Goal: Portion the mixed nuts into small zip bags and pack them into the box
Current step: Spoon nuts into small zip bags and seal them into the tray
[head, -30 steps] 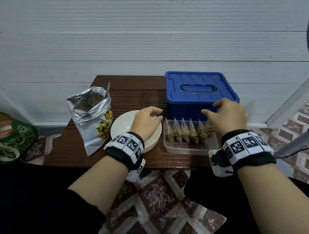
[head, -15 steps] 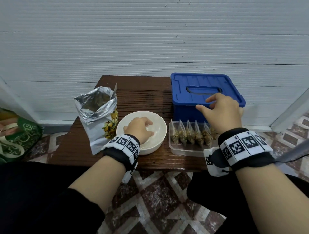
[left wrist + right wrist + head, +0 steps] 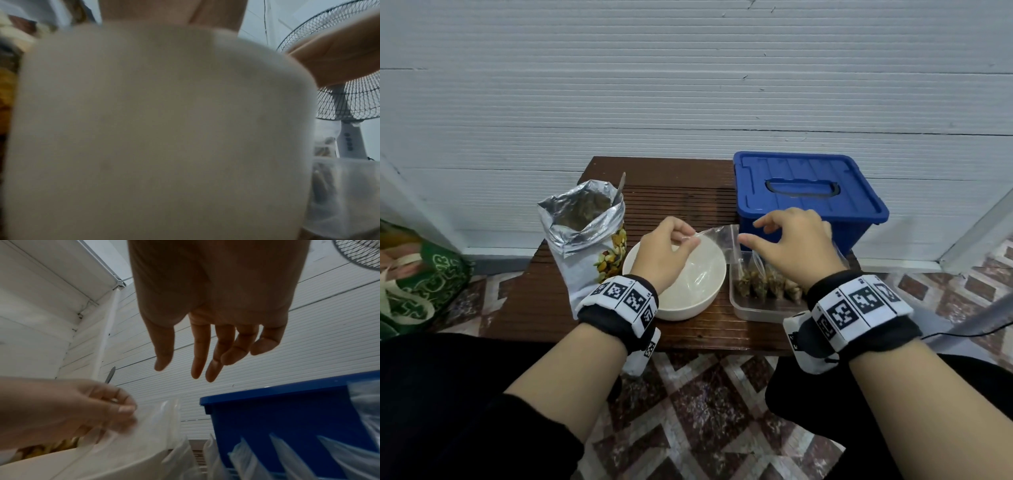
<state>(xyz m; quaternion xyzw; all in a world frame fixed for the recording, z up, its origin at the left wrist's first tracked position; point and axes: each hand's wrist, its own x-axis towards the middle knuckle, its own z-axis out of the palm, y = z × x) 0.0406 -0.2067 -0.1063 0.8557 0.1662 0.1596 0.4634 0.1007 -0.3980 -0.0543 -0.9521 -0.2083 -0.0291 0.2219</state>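
Since half a second ago the left hand (image 3: 666, 251) has come up out of the white bowl (image 3: 697, 294) with an empty clear zip bag (image 3: 714, 236) pinched by one corner between thumb and fingertips, and the right hand (image 3: 789, 245) has drawn back from the lid of the blue box (image 3: 808, 192) toward that bag. Its fingers hang loosely spread and hold nothing, as the right wrist view shows plainly; the thumb tip lies just beside the bag's free edge. The bag is lifted over the bowl's far rim, most likely so both hands can pull its mouth open there and any spilled nuts fall into the bowl rather than onto the slatted wooden table (image 3: 530, 298).

Left of the bowl and just beside it stands the foil nut pouch (image 3: 589, 240), its top splayed open with a spoon handle (image 3: 621, 183) sticking up, ready for scooping. Right of the bowl, touching or nearly so, sits a clear plastic tray (image 3: 753, 310) holding a row of filled zip bags (image 3: 756, 282) stood on end, parked until packing. Beyond the bowl and to its right, the blue box has its lid closed; nothing is packed into it yet as far as can be seen. The left wrist view shows little beyond the bowl's blurred side.
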